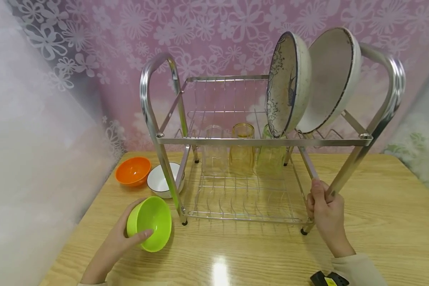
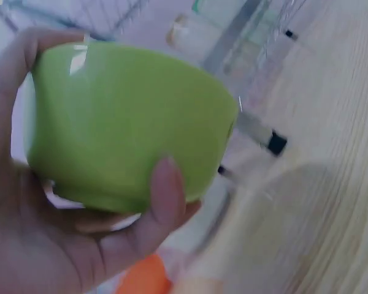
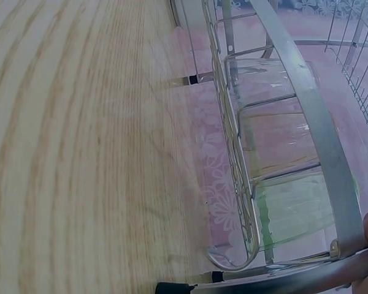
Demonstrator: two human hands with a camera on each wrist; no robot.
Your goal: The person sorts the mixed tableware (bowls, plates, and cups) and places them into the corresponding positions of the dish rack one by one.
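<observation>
My left hand (image 1: 116, 240) holds a lime green bowl (image 1: 158, 222) tilted on its side, at the rack's left front leg. In the head view the thumb lies over the bowl's inside; the left wrist view shows the bowl's smooth outer wall (image 2: 129, 122). My right hand (image 1: 328, 214) grips the right front leg of a two-tier metal dish rack (image 1: 218, 142), low down. On the upper tier, two large patterned bowls, one near (image 1: 302, 87) and one farther right (image 1: 330, 75), stand on edge. Clear (image 1: 214, 161), amber (image 1: 241, 159) and green (image 1: 271, 161) glasses stand at the back of the lower tier.
Left of the rack an orange bowl (image 1: 132, 171) and a white dark-rimmed bowl (image 1: 159, 181) sit on the wooden table (image 1: 257, 254). A black strap (image 1: 329, 279) shows by the right sleeve (image 1: 357, 272). A pink floral curtain (image 1: 128, 59) hangs behind.
</observation>
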